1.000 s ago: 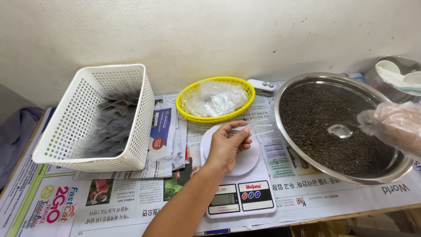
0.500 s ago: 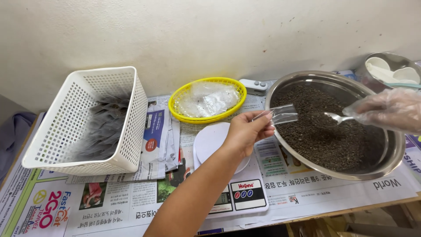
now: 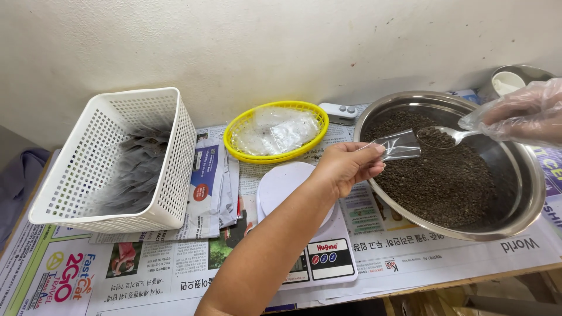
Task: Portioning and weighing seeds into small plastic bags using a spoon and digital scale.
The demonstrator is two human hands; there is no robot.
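Note:
My left hand [image 3: 346,167] pinches a small clear plastic bag [image 3: 400,144] and holds it open over the near rim of a large steel bowl [image 3: 530,202] of dark granules [image 3: 445,181]. My right hand [image 3: 518,114], in a thin clear plastic glove, holds a metal spoon [image 3: 443,136] loaded with granules; the spoon's tip is right at the bag's mouth. Below my left wrist sits a white digital kitchen scale [image 3: 304,234] with a round white dish on top.
A white plastic basket [image 3: 111,164] with several filled dark sachets stands at left. A yellow oval basket [image 3: 275,131] of empty clear bags lies behind the scale, a small white device [image 3: 341,111] beside it. Newspaper [image 3: 117,269] covers the table. A steel container [image 3: 515,79] is at far right.
My left hand lifted the clear bag off the scale and carried it right to the bowl's edge. My right hand scooped granules and brought the spoon to the bag's mouth.

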